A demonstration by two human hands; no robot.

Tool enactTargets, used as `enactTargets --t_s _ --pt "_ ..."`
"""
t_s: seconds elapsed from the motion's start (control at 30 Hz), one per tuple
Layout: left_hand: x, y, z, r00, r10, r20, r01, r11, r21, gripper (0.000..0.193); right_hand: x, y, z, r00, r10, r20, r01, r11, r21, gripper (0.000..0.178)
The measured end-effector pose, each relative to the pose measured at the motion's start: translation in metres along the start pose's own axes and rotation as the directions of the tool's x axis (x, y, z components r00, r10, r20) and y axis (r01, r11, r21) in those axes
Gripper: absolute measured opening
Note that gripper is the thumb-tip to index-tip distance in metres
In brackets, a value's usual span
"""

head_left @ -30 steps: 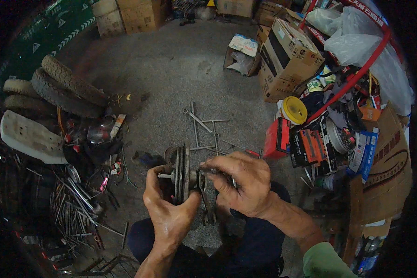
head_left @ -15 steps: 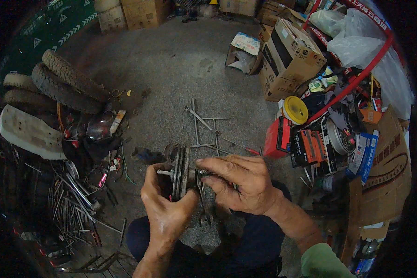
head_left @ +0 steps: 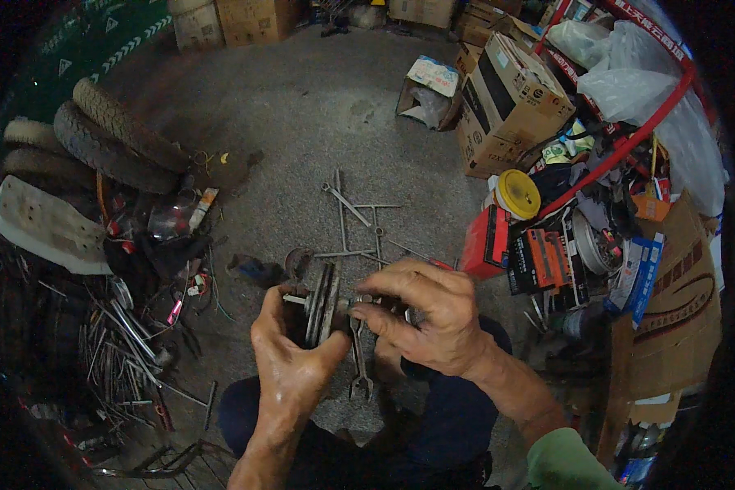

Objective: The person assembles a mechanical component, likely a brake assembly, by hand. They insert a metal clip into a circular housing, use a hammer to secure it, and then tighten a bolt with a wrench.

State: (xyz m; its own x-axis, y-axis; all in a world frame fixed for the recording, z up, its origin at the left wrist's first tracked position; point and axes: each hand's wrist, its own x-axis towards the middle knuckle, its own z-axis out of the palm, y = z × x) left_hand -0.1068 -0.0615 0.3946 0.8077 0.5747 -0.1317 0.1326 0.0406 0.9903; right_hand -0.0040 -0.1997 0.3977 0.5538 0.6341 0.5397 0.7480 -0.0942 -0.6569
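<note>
My left hand [head_left: 290, 351] is wrapped round a dark, grooved metal disc [head_left: 325, 306], held upright on edge above the floor between my knees. A thin bolt-like rod [head_left: 294, 300] sticks out of the disc's left side. On the opposite side, my right hand [head_left: 437, 314] pinches with thumb and fingertips at a small metal end that I cannot make out clearly. Just below those fingertips an open-ended wrench [head_left: 360, 359] hangs down, its forked jaw lowest. Whether the wrench sits on the disc's shaft or is held by the fingers is hidden.
Metal wrenches [head_left: 353, 214] lie crossed on the floor ahead. Old tyres [head_left: 110, 147] and a pile of metal rods [head_left: 126, 367] are at the left. Cardboard boxes [head_left: 506, 110], a yellow-lidded bucket [head_left: 518, 193] and a red box [head_left: 487, 241] stand at the right.
The wrench has turned, showing more of its flat side and lower jaw. The disc leans slightly more to the right at its top. Both hands keep nearly the same place.
</note>
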Motion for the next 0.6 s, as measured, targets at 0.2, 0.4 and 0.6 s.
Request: enactTargets --t_s 0.2,0.4,0.6 --pt "0.0023 -0.0036 0.0014 1.000 0.018 0.023 -0.017 0.999 -0.046 0.031 0.0000 0.0015 0.0061 0.999 0.015 -0.029 -0.015 1.000 0.014 0.023" --pt "0.0026 -0.0060 0.0001 0.998 -0.002 0.060 0.001 1.000 0.014 0.033 -0.0031 0.0037 -0.0025 0.996 0.072 0.047 -0.069 0.996 -0.060 0.030" --pt "0.0028 -0.0026 0.0005 0.999 -0.013 0.048 0.014 1.000 -0.009 0.031 0.0023 -0.0006 0.0022 0.999 0.043 -0.028 -0.042 0.998 0.056 0.030"
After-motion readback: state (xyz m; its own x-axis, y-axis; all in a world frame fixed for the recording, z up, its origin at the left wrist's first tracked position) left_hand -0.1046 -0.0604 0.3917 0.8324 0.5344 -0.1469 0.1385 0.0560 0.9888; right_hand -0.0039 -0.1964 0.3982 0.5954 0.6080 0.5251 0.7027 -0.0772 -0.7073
